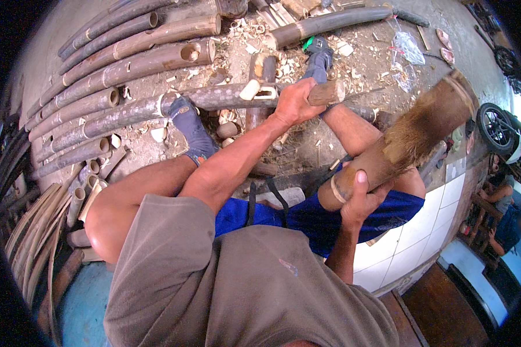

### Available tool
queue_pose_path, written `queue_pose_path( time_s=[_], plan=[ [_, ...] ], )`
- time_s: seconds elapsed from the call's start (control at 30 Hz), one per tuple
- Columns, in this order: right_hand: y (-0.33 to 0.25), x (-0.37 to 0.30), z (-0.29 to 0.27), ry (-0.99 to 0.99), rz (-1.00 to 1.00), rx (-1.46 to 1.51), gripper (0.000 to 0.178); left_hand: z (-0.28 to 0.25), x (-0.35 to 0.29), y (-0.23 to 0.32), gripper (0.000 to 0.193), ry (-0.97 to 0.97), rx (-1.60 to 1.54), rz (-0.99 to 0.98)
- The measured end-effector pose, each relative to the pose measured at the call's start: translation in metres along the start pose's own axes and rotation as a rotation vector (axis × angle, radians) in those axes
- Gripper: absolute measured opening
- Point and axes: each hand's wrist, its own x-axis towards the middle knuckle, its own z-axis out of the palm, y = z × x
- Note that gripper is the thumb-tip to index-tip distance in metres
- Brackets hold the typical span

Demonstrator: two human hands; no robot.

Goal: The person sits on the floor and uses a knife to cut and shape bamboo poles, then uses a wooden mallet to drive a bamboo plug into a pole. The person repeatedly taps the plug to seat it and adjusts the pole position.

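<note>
My left hand is closed around a thick, pale wooden handle. A thin dark strip runs right from the handle's end; I cannot tell whether it is a blade seen edge-on. My right hand grips the lower end of a thick bamboo section, thumb on top. The bamboo tilts up to the right over my right thigh and has a rough, hairy brown patch along its middle. Beyond my left forearm, a long bamboo pole lies across the floor, with a cut slot near my left hand.
Several bamboo poles lie at the far left, and split strips at the near left. Pale chips litter the floor around my feet. Another pole lies at the back, near a clear plastic bag. Motorcycle wheel and another person at right.
</note>
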Motion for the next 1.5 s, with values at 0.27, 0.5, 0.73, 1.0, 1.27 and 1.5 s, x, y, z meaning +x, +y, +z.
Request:
queue_pose_path(
  time_s=[0.27,0.5,0.73,1.0,1.27,1.5],
  plan=[
    [-0.019,0.021,0.011,-0.047,-0.033,-0.409,0.088,-0.005,-0.001,-0.005,0.039,-0.042,0.061,-0.022],
    [0.02,0.011,0.026,-0.143,-0.129,-0.425,0.08,0.001,0.002,-0.008,0.04,-0.106,0.106,-0.041],
    [-0.022,0.046,-0.024,0.337,0.184,0.299,0.069,-0.001,0.0,-0.015,0.04,-0.164,0.15,-0.068],
    [0.014,0.038,-0.011,-0.062,0.149,0.018,0.08,-0.006,-0.012,-0.039,0.037,-0.165,0.196,0.06],
    [0.017,0.007,0.025,-0.253,0.016,-0.137,0.074,-0.017,0.008,-0.026,0.037,-0.21,0.267,0.022],
    [-0.022,0.046,0.016,-0.021,0.155,-0.085,0.061,-0.006,-0.003,-0.025,0.04,-0.24,0.281,-0.001]
  ],
)
